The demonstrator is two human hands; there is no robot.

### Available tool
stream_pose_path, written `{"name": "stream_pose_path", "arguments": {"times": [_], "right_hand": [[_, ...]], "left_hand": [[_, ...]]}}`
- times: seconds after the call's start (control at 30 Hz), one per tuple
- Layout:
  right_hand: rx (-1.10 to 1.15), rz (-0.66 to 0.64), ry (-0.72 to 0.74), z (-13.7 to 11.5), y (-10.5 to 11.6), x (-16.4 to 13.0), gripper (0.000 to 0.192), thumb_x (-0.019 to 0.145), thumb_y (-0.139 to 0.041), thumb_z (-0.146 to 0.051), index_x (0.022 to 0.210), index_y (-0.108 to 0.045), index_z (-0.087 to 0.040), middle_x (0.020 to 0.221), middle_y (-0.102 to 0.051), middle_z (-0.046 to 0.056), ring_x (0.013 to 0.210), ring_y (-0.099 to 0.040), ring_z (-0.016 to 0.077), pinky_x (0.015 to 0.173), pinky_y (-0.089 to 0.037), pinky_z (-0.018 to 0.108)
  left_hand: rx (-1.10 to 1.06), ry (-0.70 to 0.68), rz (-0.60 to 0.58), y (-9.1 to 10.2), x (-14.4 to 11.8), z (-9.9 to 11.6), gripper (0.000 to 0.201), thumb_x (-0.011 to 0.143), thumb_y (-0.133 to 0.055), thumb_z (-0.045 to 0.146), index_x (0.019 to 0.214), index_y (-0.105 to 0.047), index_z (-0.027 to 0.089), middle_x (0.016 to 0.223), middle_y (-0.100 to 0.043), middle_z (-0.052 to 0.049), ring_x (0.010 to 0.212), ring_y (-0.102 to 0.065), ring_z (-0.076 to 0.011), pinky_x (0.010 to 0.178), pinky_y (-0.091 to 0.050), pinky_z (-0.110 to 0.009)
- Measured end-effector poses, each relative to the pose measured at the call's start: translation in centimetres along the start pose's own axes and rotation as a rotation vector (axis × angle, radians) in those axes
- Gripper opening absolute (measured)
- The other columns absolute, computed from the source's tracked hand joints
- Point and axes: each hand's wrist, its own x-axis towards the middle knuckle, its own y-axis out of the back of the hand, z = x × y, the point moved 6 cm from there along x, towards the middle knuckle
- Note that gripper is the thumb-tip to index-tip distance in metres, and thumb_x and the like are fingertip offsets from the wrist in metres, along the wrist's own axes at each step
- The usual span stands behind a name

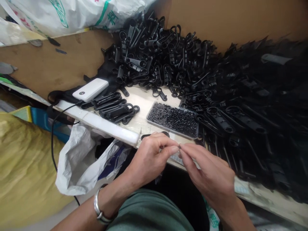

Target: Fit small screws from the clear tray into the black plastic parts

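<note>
Both hands, left hand (150, 157) and right hand (209, 173), are pinching a tiny black part (179, 146) together; sack (72, 12) lettering is proving unreadable.

Even, soft daylight; blurred, stretched right edge; black parts underexposed.

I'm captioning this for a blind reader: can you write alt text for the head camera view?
Two bare hands, left hand and right hand, meet fingertip to fingertip at a table edge, pinching something too small to make out. Behind them lie a clear tray of tiny black pieces, a big heap of black plastic parts and a white power bank.
</note>
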Motion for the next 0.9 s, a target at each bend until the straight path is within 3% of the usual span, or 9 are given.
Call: {"name": "stream_pose_path", "arguments": {"times": [0.1,0.2,0.33,0.4,0.47,0.6,0.9], "right_hand": [[-0.051,-0.015,0.054,-0.3,-0.4,0.0,0.015,0.089,-0.057,-0.009,0.101,-0.062,-0.017,0.087,-0.070,0.003,0.076,-0.068,0.0147,0.070,-0.053,0.023],[-0.027,-0.008,0.016,-0.1,-0.5,0.1,0.013,0.089,-0.058,-0.008,0.098,-0.060,-0.018,0.087,-0.070,0.002,0.076,-0.068,0.0139,0.070,-0.052,0.022],[-0.020,0.036,-0.061,0.5,-0.3,0.2,0.008,0.090,-0.058,-0.012,0.092,-0.060,-0.019,0.085,-0.070,0.002,0.075,-0.068,0.0140,0.071,-0.053,0.022],[-0.029,0.042,-0.080,0.9,-0.3,0.2,0.007,0.090,-0.058,-0.012,0.090,-0.061,-0.019,0.084,-0.070,0.002,0.074,-0.068,0.0140,0.071,-0.054,0.022],[-0.029,0.034,-0.094,1.3,-0.4,0.1,0.008,0.090,-0.058,-0.013,0.089,-0.062,-0.019,0.084,-0.070,0.002,0.074,-0.068,0.0146,0.071,-0.055,0.022],[0.012,-0.009,-0.113,1.8,-0.6,-0.2,0.009,0.089,-0.058,-0.012,0.091,-0.062,-0.020,0.087,-0.070,0.001,0.075,-0.067,0.0144,0.074,-0.054,0.024],[0.037,-0.143,-0.128,2.1,-1.0,-1.0,0.007,0.091,-0.057,-0.011,0.091,-0.061,-0.016,0.085,-0.067,0.002,0.072,-0.063,0.0117,0.072,-0.049,0.022]], "left_hand": [[0.103,-0.066,-0.033,0.1,-0.1,0.3,0.015,0.088,-0.057,0.017,0.080,-0.070,0.017,0.077,-0.065,-0.001,0.079,-0.058,-0.0148,0.075,-0.044,-0.028],[0.262,-0.162,-0.076,0.4,-0.3,0.8,0.019,0.092,-0.052,0.020,0.084,-0.069,0.019,0.079,-0.065,-0.002,0.081,-0.056,-0.0151,0.075,-0.042,-0.029],[0.589,-0.268,-0.006,2.1,-0.7,0.9,0.017,0.093,-0.051,0.026,0.104,-0.063,0.020,0.105,-0.065,-0.005,0.100,-0.054,-0.0193,0.083,-0.037,-0.035],[0.787,-0.272,0.030,3.0,-0.7,0.3,0.018,0.091,-0.055,0.024,0.107,-0.060,0.019,0.115,-0.064,-0.007,0.107,-0.053,-0.0234,0.085,-0.033,-0.039],[0.900,-0.237,0.011,3.3,-0.5,-0.7,0.016,0.088,-0.058,0.019,0.104,-0.061,0.018,0.110,-0.067,-0.006,0.102,-0.057,-0.0241,0.083,-0.030,-0.040],[0.831,-0.188,-0.030,2.7,-0.3,-1.5,0.014,0.087,-0.058,0.014,0.099,-0.062,0.019,0.091,-0.071,-0.001,0.084,-0.063,-0.0186,0.083,-0.030,-0.038],[0.694,-0.201,-0.092,0.5,-1.0,-1.8,0.013,0.083,-0.061,0.012,0.093,-0.063,0.020,0.090,-0.070,0.000,0.084,-0.061,-0.0194,0.081,-0.039,-0.033]]}}
